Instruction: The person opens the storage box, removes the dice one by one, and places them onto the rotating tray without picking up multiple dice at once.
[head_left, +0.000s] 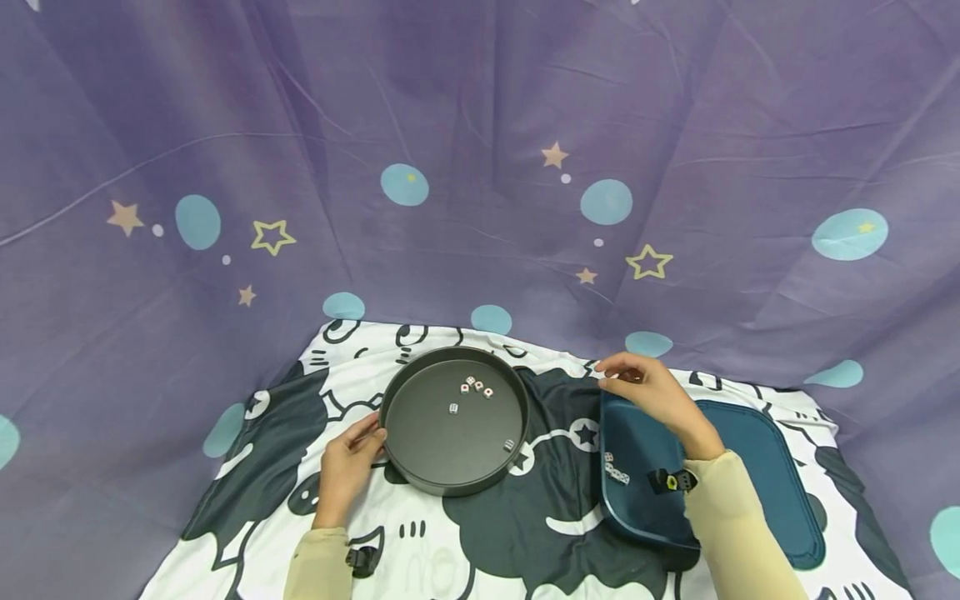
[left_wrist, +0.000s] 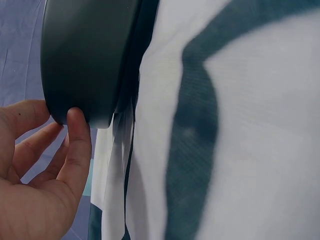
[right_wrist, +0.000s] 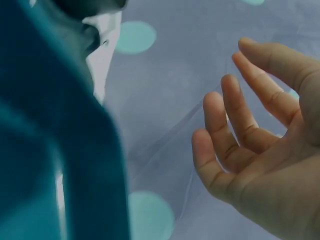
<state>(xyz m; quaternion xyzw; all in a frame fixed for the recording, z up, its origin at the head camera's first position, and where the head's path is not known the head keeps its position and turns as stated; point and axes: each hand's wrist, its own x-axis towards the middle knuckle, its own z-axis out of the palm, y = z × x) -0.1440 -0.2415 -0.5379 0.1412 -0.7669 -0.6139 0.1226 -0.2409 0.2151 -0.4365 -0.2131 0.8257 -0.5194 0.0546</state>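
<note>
A round dark pan [head_left: 420,457] lies on the patterned cloth, with several white dice [head_left: 478,386] in its far half and one die [head_left: 508,445] by its right wall. My left hand [head_left: 348,467] holds the pan's left side; in the left wrist view the thumb meets the rim and a finger presses the outer wall. To the right, a blue tray [head_left: 637,512] has several dice [head_left: 617,475] at its left side. Over that tray's far left corner hangs my right hand [head_left: 652,392], fingers loosely bent, nothing between them in the right wrist view [right_wrist: 260,145].
A flat blue panel [head_left: 757,467] with a rounded edge adjoins the tray on the right, partly behind my right sleeve [head_left: 738,525]. Under everything lies the black-and-white cloth [head_left: 420,542]. A purple curtain [head_left: 480,100] with stars and dots rises behind it.
</note>
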